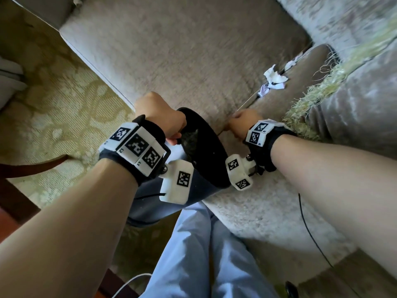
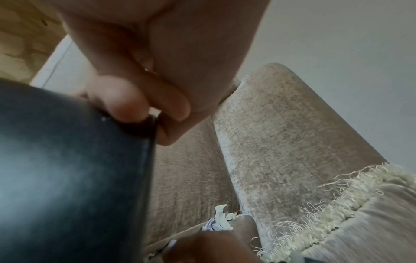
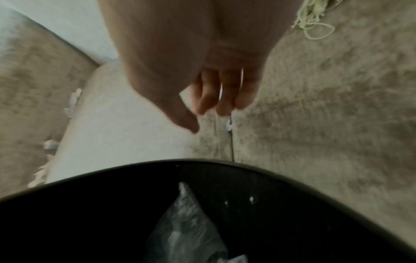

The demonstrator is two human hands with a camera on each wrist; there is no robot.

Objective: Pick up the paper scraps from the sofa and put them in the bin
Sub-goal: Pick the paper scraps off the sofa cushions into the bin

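Observation:
My left hand [image 1: 159,117] grips the rim of the black bin [image 1: 206,160], thumb and fingers [image 2: 126,99] pinching its edge, and holds it tilted against the sofa's front. The bin [image 3: 225,162] contains a crumpled clear plastic bag [image 3: 186,222]. My right hand [image 1: 242,123] hovers at the seam between two beige seat cushions, just past the rim, fingers [image 3: 225,99] curled downward over a small white scrap [image 3: 229,125]. Whether it holds anything is unclear. More white and lavender paper scraps [image 1: 276,77] lie further along the seam, and are seen as scraps [image 2: 221,220] in the left wrist view.
A fringed throw [image 1: 300,117] drapes over the sofa on the right. Patterned yellow carpet [image 1: 64,104] lies to the left with dark wooden furniture [image 1: 21,168] on it. A black cable [image 1: 311,233] runs across the seat front. My light blue trouser leg [image 1: 204,254] is below.

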